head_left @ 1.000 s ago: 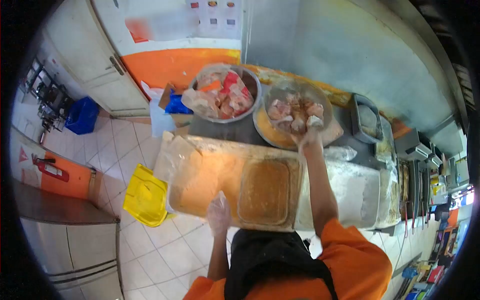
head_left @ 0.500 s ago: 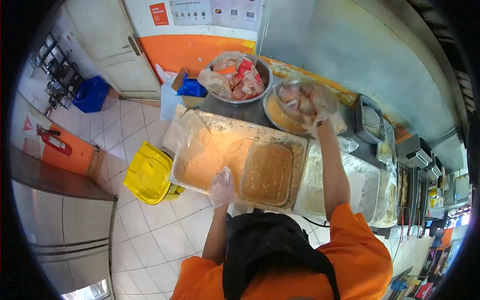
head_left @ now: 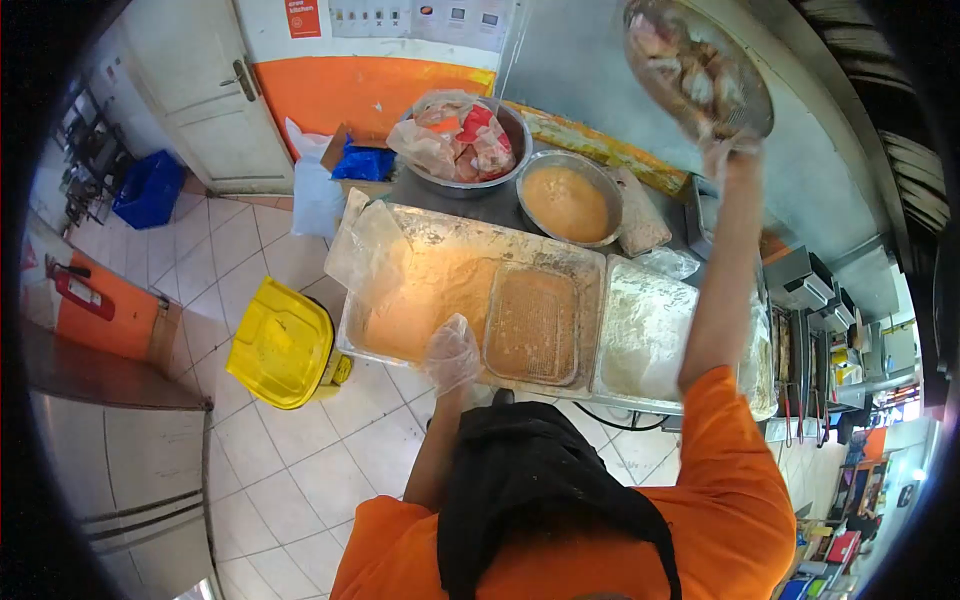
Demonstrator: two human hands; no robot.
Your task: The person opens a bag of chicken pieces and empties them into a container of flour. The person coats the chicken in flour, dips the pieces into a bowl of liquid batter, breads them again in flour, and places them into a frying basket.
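High at the upper right, my right hand (head_left: pixel 732 148) grips the near edge of a round strainer (head_left: pixel 758 82) and holds it tilted. Raw chicken pieces (head_left: pixel 695 75) sit inside the strainer. My left hand (head_left: pixel 453 352), in a clear plastic glove, is over the front rim of a large metal tray (head_left: pixel 400 357), fingers loosely extended with nothing seen in them. Orange seasoned flour (head_left: pixel 440 285) fills the tray's left part; a shallow flour-coated basket (head_left: pixel 535 325) lies in its right part. A metal bowl of orange liquid (head_left: pixel 568 203) stands behind the tray.
Bagged raw meat fills a big metal bowl (head_left: pixel 465 150) at the back. A tray of white flour (head_left: pixel 645 325) adjoins on the right. Beside the bowls lie a bag (head_left: pixel 640 212) and a blue bag (head_left: pixel 362 160). A yellow bin (head_left: pixel 280 345) stands on the floor at left.
My right hand has lifted the strainer of chicken up and to the right, away from the bowl of orange liquid, uncovering it. My left hand stays near the tray's front rim.
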